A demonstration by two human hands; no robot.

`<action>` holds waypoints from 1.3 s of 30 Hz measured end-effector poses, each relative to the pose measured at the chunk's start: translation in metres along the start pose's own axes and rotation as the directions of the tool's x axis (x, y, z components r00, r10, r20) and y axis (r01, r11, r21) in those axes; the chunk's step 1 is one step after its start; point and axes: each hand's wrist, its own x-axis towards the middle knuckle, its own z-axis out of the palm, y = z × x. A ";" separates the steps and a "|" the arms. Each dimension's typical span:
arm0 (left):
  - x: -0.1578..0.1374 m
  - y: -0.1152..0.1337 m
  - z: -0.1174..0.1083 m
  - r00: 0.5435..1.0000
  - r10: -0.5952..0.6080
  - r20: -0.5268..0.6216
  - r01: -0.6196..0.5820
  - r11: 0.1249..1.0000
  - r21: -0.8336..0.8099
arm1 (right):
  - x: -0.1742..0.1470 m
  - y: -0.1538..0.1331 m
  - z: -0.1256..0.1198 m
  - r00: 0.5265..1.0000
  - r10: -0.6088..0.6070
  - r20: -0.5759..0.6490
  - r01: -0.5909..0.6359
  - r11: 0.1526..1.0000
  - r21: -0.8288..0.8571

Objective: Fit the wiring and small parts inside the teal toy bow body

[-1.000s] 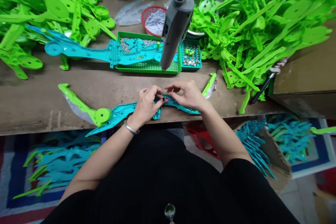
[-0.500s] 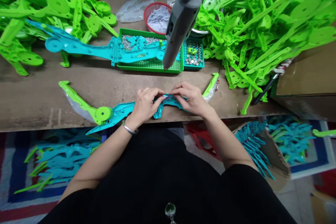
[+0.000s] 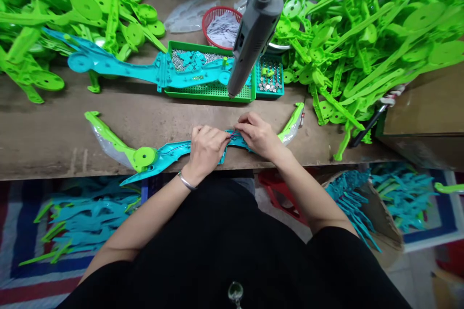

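Observation:
A toy bow half-shell in blue plastic [image 3: 170,153] lies along the front edge of the bench, with a green limb [image 3: 108,135] at its left end and another green limb [image 3: 294,118] at its right. Thin dark and reddish wires [image 3: 234,134] run in its middle. My left hand [image 3: 208,147] rests over the shell's centre, fingers pinched at the wires. Close beside it, my right hand [image 3: 259,135] also pinches the wires, thumb and fingertips together. The fingers partly hide the shell's middle.
A grey electric screwdriver [image 3: 255,34] hangs above the bench. Behind the hands stand a green parts tray [image 3: 210,95] bearing a second blue shell [image 3: 119,68], a small teal tray [image 3: 270,92] and a red basket [image 3: 208,26]. Green part piles [image 3: 108,14] flank both sides.
My left hand has turned and moved slightly right toward the other hand, its back now more upward. My right hand has shifted slightly left. The view has drifted a little.

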 end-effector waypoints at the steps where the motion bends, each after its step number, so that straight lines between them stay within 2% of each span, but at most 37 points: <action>1: -0.001 0.000 0.001 1.000 0.019 -0.003 -0.019 1.000 0.020 | 0.000 0.000 0.001 1.000 0.016 0.002 -0.016 1.000 -0.021; 4: -0.004 0.000 0.002 0.996 0.085 0.003 -0.085 0.995 0.058 | 0.000 -0.001 0.004 0.999 0.055 -0.005 -0.055 0.998 -0.033; 9: -0.008 -0.003 0.003 0.984 0.173 0.047 -0.177 0.980 0.095 | -0.001 0.000 0.004 0.998 0.015 -0.053 -0.014 1.000 0.024; 13: -0.009 -0.002 -0.006 0.977 0.156 0.144 -0.164 0.985 0.048 | -0.003 0.000 0.003 1.000 0.019 -0.013 -0.019 1.000 0.002; 17: -0.013 -0.002 -0.025 0.957 0.124 0.261 -0.137 0.990 0.032 | -0.003 -0.004 0.003 0.999 0.027 0.039 -0.021 0.990 -0.137; 21: -0.019 -0.007 -0.034 0.926 0.118 0.359 -0.131 0.991 0.012 | 0.000 -0.010 0.006 1.000 0.009 -0.001 -0.009 0.991 -0.131; 26: -0.022 -0.013 -0.027 0.924 0.092 0.371 -0.077 0.996 -0.055 | 0.004 -0.012 0.011 1.000 0.009 0.010 -0.009 0.999 -0.032; 32: -0.023 -0.019 -0.027 0.909 0.119 0.399 -0.088 0.992 -0.094 | 0.004 -0.011 0.010 0.999 -0.002 0.039 0.003 1.000 -0.028; 39: -0.023 -0.021 -0.029 0.900 0.123 0.417 -0.087 0.991 -0.105 | 0.004 -0.016 0.008 0.999 0.040 -0.003 -0.040 0.999 -0.036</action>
